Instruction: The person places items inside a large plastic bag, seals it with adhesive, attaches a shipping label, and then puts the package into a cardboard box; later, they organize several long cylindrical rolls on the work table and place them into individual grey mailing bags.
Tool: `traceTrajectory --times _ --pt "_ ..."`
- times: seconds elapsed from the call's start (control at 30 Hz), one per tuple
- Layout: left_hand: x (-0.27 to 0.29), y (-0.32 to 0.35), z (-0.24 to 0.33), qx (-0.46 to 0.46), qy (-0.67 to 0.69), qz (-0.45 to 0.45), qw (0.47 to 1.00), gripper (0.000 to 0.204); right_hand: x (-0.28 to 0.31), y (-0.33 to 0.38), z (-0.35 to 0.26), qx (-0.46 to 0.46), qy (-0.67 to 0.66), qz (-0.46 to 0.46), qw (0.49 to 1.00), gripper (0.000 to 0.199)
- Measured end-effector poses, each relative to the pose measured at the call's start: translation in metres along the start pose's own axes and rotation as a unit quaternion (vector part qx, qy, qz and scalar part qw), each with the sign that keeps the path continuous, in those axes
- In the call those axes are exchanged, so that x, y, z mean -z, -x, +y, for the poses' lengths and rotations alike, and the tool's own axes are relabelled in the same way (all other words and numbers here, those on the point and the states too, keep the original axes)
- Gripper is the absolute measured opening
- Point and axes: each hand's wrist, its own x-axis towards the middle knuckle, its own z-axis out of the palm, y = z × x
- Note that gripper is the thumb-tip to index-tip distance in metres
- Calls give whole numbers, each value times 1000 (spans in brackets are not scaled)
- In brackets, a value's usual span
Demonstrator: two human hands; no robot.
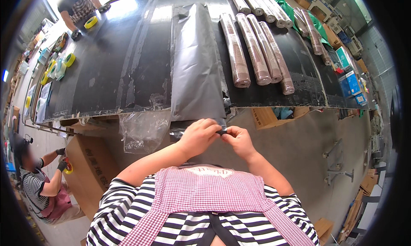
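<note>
A long grey plastic bag [197, 66] lies lengthwise on the black table, and its near end hangs past the front edge. At that dark, shiny end my left hand [200, 137] is closed, with the fingertips pinched on the plastic's right corner. My right hand [239, 142] meets it there, thumb and forefinger pinching the same corner. The fingertips of both hands almost touch. Whatever lies inside the bag is hidden.
Several wrapped patterned rolls [235, 53] lie to the right on the table [102, 83]. Yellow tape rolls [69, 60] are at the left. Clear plastic film [143, 130] hangs off the front edge. One person stands across the table; another tapes a large carton [87, 169] at the left.
</note>
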Motion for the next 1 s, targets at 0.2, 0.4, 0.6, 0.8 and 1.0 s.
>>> traceTrajectory --times 0.2,0.4,0.6,0.8,1.0 --pt "-13 -14 -1 90 52 -52 993 11 -4 -6 -9 331 379 95 859 5" --pt "47 19 -29 308 601 27 737 9 17 -6 12 69 79 0 994 4" --pt "166 226 -118 504 -331 -386 698 30 52 -15 -15 28 -5 -36 999 26" --pt "128 74 -124 51 -354 46 933 32 56 -118 -46 461 447 148 752 19" --pt "76 -42 -171 -182 -264 -6 947 26 45 -174 -47 510 594 -3 622 24"
